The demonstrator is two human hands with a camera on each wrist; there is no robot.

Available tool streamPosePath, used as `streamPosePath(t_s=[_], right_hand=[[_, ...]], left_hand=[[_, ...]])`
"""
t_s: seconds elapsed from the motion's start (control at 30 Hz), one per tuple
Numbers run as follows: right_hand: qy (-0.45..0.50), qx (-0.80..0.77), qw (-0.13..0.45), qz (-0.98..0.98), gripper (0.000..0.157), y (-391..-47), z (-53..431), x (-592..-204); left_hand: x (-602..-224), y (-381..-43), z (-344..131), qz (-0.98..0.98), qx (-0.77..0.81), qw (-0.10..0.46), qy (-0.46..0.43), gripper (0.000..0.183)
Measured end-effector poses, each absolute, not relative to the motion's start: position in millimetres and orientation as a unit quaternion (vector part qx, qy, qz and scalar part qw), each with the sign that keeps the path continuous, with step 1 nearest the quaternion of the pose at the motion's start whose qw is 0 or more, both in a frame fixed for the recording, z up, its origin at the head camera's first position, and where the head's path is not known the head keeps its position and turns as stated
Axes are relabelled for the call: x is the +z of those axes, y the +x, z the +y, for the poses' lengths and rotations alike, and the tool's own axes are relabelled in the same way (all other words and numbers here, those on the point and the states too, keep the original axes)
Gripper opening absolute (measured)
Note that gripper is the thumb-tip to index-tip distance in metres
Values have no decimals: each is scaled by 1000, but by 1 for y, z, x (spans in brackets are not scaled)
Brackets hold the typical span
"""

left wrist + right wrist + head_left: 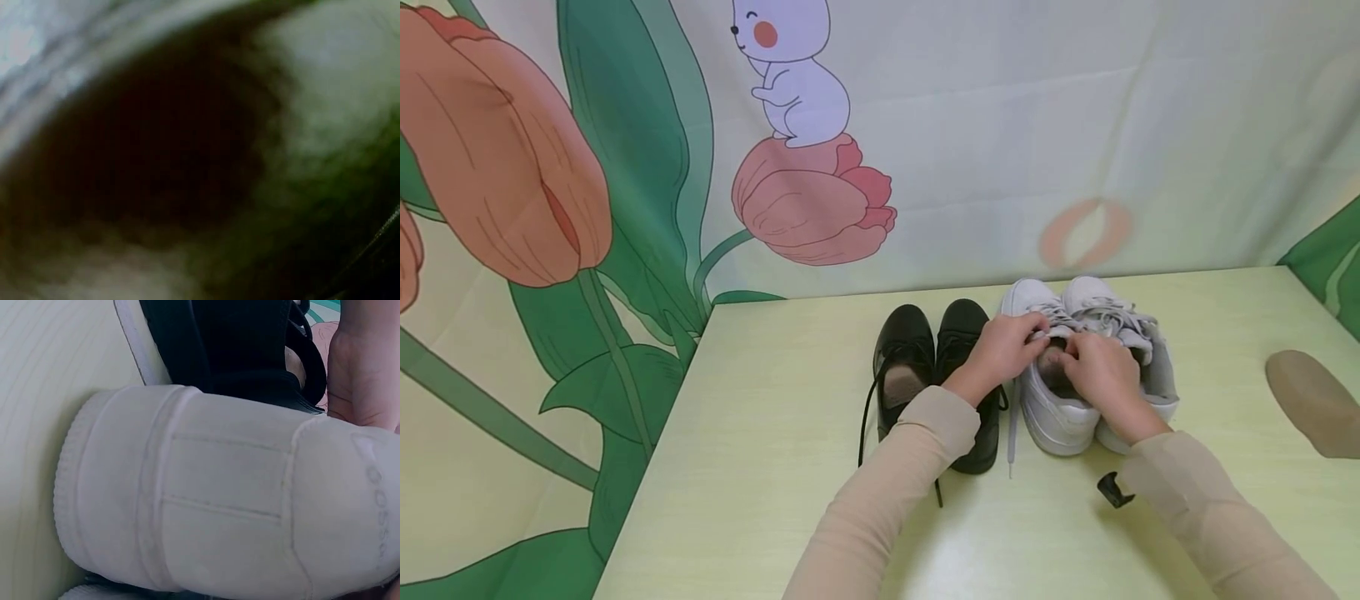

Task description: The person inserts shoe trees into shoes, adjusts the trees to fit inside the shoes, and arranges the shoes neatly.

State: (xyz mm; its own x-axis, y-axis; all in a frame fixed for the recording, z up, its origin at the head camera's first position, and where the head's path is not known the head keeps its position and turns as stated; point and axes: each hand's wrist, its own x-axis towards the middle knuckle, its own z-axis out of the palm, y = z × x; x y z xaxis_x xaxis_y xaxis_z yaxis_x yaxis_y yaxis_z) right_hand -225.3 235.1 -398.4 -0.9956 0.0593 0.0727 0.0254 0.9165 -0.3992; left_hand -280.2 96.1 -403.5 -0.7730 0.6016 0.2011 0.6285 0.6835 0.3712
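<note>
Two white sneakers stand side by side on the table, toes toward the wall. My left hand (1009, 346) pinches the tongue edge of the left white sneaker (1060, 421), just below its laces. At the right side of the same opening, my right hand (1101, 371) has bent fingers gripping the collar near the tongue. The right white sneaker (1161, 375) lies partly behind that hand. In the right wrist view the heel of the white sneaker (231, 494) fills the middle, with my left hand (365, 369) beyond it. The left wrist view is dark and blurred.
A pair of black lace-up shoes (904, 329) stands left of the sneakers, partly under my left forearm. A grey-white lace (1012, 433) hangs onto the table (760, 467). A small black clip-like piece (1115, 490) is by my right cuff. Behind hangs a printed cloth (970, 167).
</note>
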Motion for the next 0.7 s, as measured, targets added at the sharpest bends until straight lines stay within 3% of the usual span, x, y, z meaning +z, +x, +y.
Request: streamPosePath(t_s=[0.23, 0.4, 0.7], right_hand=[[-49, 194, 74, -977, 28, -225, 236, -399], [-71, 187, 104, -974, 39, -226, 237, -401], [-68, 191, 80, -976, 52, -228, 236, -398]], left_hand=[[-404, -281, 96, -918, -214, 35, -333, 11], [-404, -280, 96, -918, -215, 35, -332, 11], [-404, -281, 96, -917, -213, 35, -334, 11]])
